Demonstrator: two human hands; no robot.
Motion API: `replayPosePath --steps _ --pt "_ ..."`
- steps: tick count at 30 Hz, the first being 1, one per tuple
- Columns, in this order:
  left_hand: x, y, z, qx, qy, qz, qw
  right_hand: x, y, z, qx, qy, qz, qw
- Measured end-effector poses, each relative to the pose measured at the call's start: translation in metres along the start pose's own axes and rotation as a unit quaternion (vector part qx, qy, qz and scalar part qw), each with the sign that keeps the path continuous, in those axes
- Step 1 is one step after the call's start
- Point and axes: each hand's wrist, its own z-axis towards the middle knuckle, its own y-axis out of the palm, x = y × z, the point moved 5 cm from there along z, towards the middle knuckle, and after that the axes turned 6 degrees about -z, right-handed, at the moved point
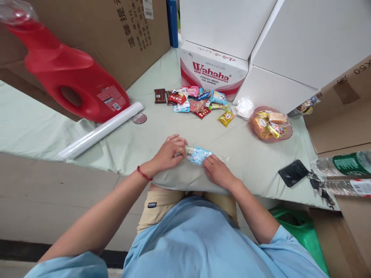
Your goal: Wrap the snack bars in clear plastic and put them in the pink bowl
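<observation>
A small light-blue snack packet [199,155] lies near the table's front edge, with clear crinkled plastic film [222,158] showing at both its ends. My left hand [171,153], a red string on its wrist, has curled fingers closed at the film's left end. From the right, my right hand [218,170] grips the packet's lower right side, its fingertips partly hidden. Beyond both hands is a pile of wrapped snacks [198,106]. A yellow snack packet [226,117] lies apart in front of it.
A roll of plastic film [101,131], a round disc [139,118] and a red jug [78,83] are at left. Toward the right are a pink bowl of snacks [253,129], a white plastic bundle [245,108], a black phone [293,173] and bottles [344,165]. Boxes [214,69] line the back.
</observation>
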Motion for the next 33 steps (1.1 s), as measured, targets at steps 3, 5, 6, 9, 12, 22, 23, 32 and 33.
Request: replayPosePath --steps 3,5,6,9,12,22,23,32,33 --pt "-0.007 0.008 -0.036 -0.016 -0.029 0.03 0.999 0.002 -0.008 -0.005 0.022 0.009 0.064 0.998" --pt "-0.013 0.014 -0.048 0.038 -0.072 0.022 0.996 0.001 -0.014 -0.006 0.02 0.019 0.081 0.996" --pt "-0.015 0.016 -0.051 0.075 -0.099 0.021 0.992 -0.001 -0.016 -0.006 0.015 0.026 0.077 0.997" --pt "-0.02 0.025 -0.052 0.157 -0.179 0.061 0.969 -0.006 -0.019 0.001 -0.01 0.052 0.032 0.998" --pt "-0.022 0.03 -0.051 0.202 -0.248 0.133 0.938 -0.011 -0.017 0.009 -0.042 0.073 -0.026 0.996" --pt "-0.008 0.022 -0.057 0.244 -0.241 -0.061 0.937 -0.02 -0.013 0.018 -0.11 0.039 -0.119 0.986" --pt "-0.002 0.023 -0.052 0.246 -0.244 -0.087 0.934 -0.021 -0.012 0.018 -0.111 0.036 -0.119 0.986" --pt "0.044 0.074 -0.005 0.155 -0.153 -0.037 0.975 -0.014 -0.013 0.003 -0.054 0.025 -0.007 0.998" --pt "0.047 0.079 -0.006 0.142 -0.136 -0.013 0.98 -0.009 -0.016 -0.002 -0.042 0.019 0.034 0.998"
